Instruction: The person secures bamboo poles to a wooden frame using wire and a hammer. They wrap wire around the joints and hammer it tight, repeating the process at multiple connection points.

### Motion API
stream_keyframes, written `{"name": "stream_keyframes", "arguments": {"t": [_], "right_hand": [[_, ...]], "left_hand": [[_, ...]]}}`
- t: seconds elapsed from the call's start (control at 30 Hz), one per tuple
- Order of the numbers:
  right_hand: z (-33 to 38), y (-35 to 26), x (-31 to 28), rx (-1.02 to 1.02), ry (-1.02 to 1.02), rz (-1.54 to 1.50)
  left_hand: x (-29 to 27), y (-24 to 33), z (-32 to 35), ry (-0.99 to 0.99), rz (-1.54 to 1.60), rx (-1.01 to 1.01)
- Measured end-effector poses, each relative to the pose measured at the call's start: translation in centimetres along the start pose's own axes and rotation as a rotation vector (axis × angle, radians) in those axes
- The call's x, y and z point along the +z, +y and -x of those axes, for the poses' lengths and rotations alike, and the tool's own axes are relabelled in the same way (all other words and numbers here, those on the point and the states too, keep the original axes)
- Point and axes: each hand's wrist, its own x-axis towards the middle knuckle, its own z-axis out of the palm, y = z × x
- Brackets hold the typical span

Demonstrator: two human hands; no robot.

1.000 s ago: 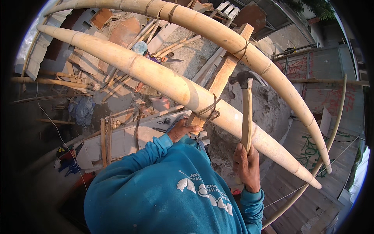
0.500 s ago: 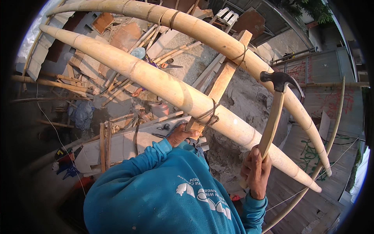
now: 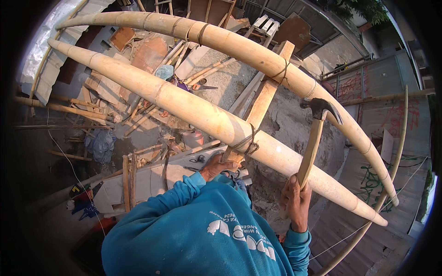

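Observation:
My right hand (image 3: 295, 202) is closed around the wooden handle of a claw hammer (image 3: 310, 154). The hammer is raised, its dark head uppermost, in front of the two bamboo poles in this view. My left hand (image 3: 215, 166) grips the near end of a squared wooden beam (image 3: 262, 102). This beam crosses a near bamboo pole (image 3: 198, 109) and a far bamboo pole (image 3: 244, 45). Dark cord (image 3: 251, 141) binds the near crossing, and more cord wraps the far one. Part of the beam lies hidden behind the near pole.
Far below, the ground is strewn with scrap boards (image 3: 149, 50), timber offcuts and a crumpled plastic sheet (image 3: 101, 140). A saw (image 3: 206, 87) lies near a partly hidden person in a light blue head covering (image 3: 164, 71). A thinner bamboo pole (image 3: 400, 138) rises at the right beside metal sheeting.
The hammer and my right hand have shifted slightly left, and the hammer head is a little lower. My left hand stays on the beam. The whole view has moved slightly.

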Motion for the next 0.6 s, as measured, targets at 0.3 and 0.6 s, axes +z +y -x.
{"name": "stream_keyframes", "arguments": {"t": [0.3,0.6], "right_hand": [[3.6,3.9,0.1,0.0,0.209,-0.2],[6.2,8.9,-0.9,0.066,0.251,-0.388]], "left_hand": [[-1.8,-0.5,4.7,0.193,-0.259,-0.122],[2.6,14.0,9.5,0.594,-0.886,0.717]]}}
